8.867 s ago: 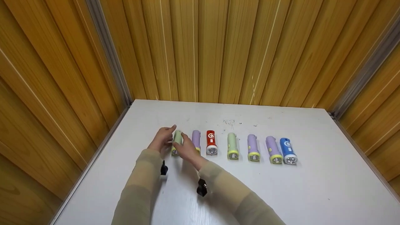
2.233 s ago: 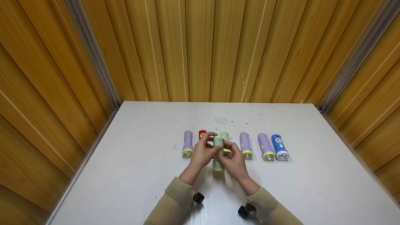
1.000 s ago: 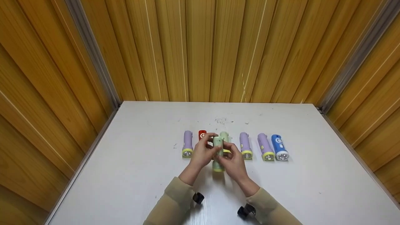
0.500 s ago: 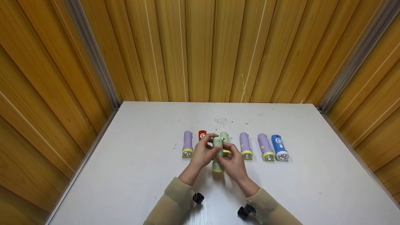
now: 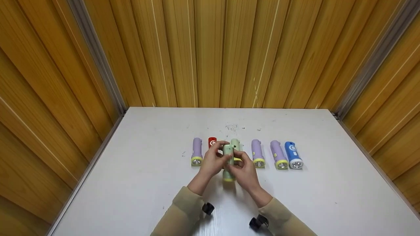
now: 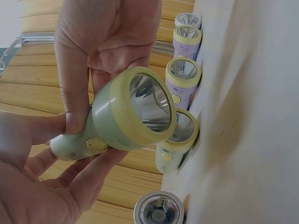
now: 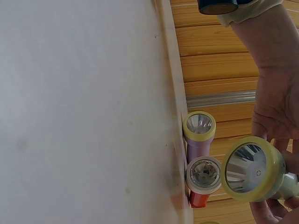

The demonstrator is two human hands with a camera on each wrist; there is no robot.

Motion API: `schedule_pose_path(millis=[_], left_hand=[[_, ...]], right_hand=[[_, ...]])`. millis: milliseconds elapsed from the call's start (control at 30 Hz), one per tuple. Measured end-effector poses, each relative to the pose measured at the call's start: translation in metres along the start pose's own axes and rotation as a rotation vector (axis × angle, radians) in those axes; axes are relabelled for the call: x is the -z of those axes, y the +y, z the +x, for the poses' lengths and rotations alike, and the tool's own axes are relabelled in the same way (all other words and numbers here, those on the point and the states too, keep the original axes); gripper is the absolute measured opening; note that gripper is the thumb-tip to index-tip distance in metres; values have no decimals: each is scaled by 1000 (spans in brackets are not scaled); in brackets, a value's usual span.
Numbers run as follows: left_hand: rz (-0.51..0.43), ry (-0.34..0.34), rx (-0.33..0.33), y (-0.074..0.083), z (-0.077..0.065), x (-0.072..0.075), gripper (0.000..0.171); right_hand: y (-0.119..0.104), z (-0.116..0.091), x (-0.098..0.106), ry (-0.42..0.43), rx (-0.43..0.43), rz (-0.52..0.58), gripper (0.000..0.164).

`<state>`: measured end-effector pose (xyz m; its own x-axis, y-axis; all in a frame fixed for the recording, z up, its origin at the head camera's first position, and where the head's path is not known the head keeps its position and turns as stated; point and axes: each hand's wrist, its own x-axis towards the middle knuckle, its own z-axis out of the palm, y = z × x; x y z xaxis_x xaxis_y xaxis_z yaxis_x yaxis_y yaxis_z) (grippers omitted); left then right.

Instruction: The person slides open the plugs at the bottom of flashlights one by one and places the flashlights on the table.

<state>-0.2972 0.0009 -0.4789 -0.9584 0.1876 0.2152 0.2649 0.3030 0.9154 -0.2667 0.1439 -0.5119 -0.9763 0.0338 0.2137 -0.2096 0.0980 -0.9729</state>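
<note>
A light green flashlight (image 5: pixel 229 175) with a yellow rim is held up off the table, its lens end toward me and tilted down. My left hand (image 5: pixel 211 162) grips its upper body from the left, thumb across the front. From the right, my right hand (image 5: pixel 244 168) pinches the same body with thumb and fingers. In the left wrist view the clear lens and a yellow switch (image 6: pixel 96 144) show, with left fingers just under the body. The right wrist view shows the reflector (image 7: pixel 246 169) unlit. Behind the hands, a second green flashlight (image 5: pixel 235 143) is partly covered.
Several flashlights lie in a row on the white table (image 5: pixel 131 183): a purple one (image 5: pixel 197 147) at left, a partly hidden red one (image 5: pixel 212 141), two more purple ones to the right, and a blue one (image 5: pixel 293 152) at the end. Wood-look panels (image 5: pixel 210 59) enclose the table.
Earlier the green flashlight lay at the row's left end between both hands. It has since been lifted and brought right, before the row's middle. Over the last two seconds, hands and flashlight barely move.
</note>
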Motion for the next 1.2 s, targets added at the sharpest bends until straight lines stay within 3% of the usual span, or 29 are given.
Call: schedule_pose_path(millis=[1200], left_hand=[[5, -27, -16, -1, 1, 1, 38]], right_hand=[[0, -1, -2, 0, -9, -13, 48]])
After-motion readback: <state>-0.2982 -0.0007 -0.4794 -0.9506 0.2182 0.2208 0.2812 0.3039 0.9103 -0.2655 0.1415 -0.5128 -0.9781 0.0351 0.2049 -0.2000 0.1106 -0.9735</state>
